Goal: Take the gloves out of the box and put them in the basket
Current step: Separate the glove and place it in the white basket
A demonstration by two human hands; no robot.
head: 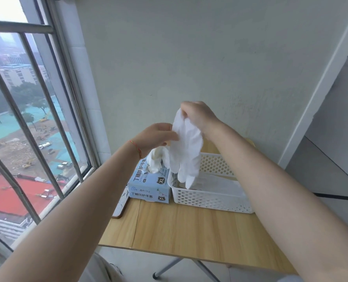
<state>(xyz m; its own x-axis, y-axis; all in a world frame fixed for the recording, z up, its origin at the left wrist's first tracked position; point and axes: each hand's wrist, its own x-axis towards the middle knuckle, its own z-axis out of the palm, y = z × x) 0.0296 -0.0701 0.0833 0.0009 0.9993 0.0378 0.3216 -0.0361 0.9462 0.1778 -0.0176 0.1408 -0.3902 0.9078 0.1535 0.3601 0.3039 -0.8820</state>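
A white glove point(186, 151) hangs in the air above the left end of the white perforated basket point(211, 197), its fingers dangling into the basket. My right hand point(199, 117) pinches the glove's top edge. My left hand point(156, 137) pinches its left edge a little lower. A light blue glove box point(148, 185) marked XL stands just left of the basket, and more white gloves point(155, 161) bulge out of its top opening. Pale gloves lie on the basket's floor.
Box and basket stand at the far end of a small wooden folding table point(189, 228) against a pale wall. A barred window point(26, 119) runs along the left. A flat patterned object point(121, 204) lies at the table's left edge.
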